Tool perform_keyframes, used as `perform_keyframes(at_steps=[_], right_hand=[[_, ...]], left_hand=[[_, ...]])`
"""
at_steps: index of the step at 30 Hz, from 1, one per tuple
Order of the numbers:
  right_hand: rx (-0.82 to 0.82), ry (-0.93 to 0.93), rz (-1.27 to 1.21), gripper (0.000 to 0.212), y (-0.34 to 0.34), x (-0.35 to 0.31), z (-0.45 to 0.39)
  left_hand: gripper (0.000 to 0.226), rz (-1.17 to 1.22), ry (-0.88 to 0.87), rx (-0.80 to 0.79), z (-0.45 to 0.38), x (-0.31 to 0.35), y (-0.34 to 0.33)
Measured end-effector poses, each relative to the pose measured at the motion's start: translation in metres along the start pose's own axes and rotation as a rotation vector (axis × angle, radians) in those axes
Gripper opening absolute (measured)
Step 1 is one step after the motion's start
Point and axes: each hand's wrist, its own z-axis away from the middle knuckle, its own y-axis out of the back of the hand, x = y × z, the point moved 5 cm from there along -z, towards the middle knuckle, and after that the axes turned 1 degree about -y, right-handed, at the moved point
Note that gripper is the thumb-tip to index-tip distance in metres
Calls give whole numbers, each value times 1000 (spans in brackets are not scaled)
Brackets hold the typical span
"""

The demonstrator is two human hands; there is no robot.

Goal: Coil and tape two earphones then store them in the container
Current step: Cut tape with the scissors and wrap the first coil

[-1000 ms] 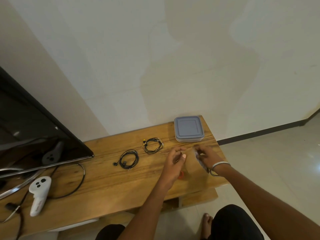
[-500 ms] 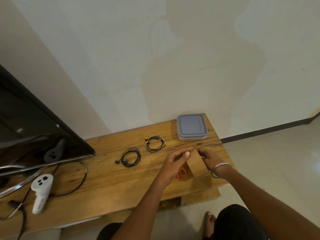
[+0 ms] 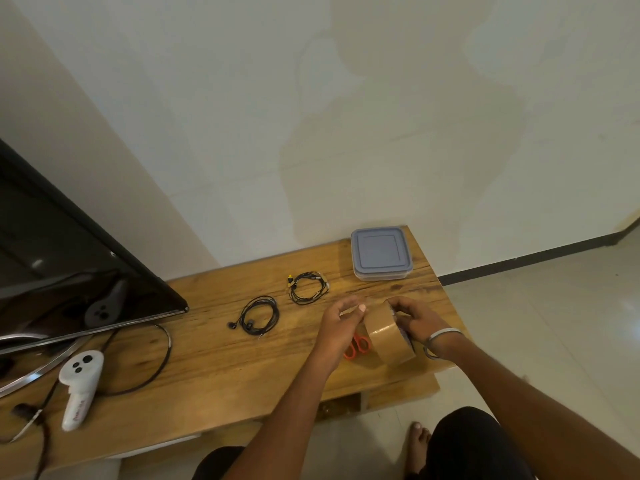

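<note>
So right hand (image 3: 417, 322) is gripping the tape roll (image 3: 389, 336), fingers curled over its far rim, holding it up on edge just above the table (image 3: 207, 358). Left hand (image 3: 341, 323) is sitting right against the roll's left face, fingertips pinched together at the top edge, looks like it's picking at the loose end, though I can't make out the strip itself. Scissors (image 3: 356, 345) are lying under both hands. Both earphones are sitting off to the left of the fingers and further back: black coil (image 3: 259, 315) first, then the yellow-tipped coil (image 3: 308, 287), so left hand's nearer. Container (image 3: 381, 252) is beyond the fingertips, lid on.
</note>
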Motion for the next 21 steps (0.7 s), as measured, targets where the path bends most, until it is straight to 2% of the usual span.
perform_keyframes(at_steps=[2, 5, 8, 12, 16, 21], right_hand=[[-4, -3, -10, 30, 0, 0, 0], [-23, -3, -19, 29, 0, 1, 2], [-38, -6, -28, 29, 0, 2, 2], [-44, 0, -14, 29, 0, 0, 4], [-37, 18, 10, 29, -1, -3, 5], [-25, 24, 5, 30, -1, -2, 1]], left_hand=[[9, -43, 69, -3, -2, -4, -1], [21, -41, 173, -63, -3, -11, -5], [20, 27, 183, -103, -4, -12, -6], [11, -3, 194, -50, -8, -11, -3], [9, -98, 147, -16, -9, -8, -1], [12, -300, -55, 49, -5, 7, -6]])
